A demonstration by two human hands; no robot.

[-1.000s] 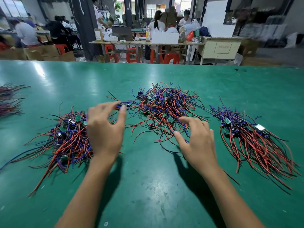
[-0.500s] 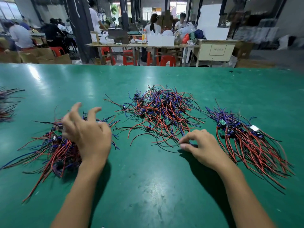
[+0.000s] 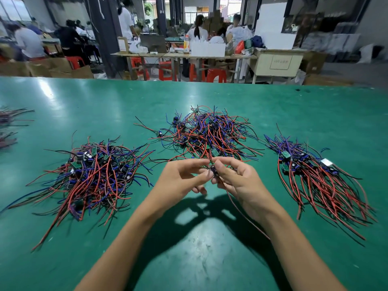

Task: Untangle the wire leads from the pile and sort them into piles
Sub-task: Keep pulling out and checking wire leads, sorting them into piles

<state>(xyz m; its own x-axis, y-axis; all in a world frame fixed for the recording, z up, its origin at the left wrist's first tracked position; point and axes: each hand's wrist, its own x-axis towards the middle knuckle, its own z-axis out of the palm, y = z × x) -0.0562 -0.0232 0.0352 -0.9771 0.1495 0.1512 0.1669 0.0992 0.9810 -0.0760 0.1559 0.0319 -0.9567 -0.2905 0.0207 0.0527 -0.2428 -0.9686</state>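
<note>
Both hands meet just in front of the middle pile [image 3: 210,133], pinching 1 small dark part [image 3: 214,171] with leads. Right hand [image 3: 237,181] has thumb and fingers curled on it; left hand [image 3: 180,179] pinches it from the other side. A red lead [image 3: 247,219] trails down under the right wrist.

2 sorted-looking piles flank it: left pile [image 3: 92,173], right pile [image 3: 319,177], both well apart from the middle one.

Risk: some wires at the fingers look to run back into the middle pile. Pulling away now would likely drag neighbours out or snag a lead. The trailing red lead could also catch on the forearm.

Surface: a glossy green table [image 3: 189,259], with more wire bundles [image 3: 10,122] at its far left edge. Room: a workshop, with people seated at tables and red stools [image 3: 216,75] behind.
</note>
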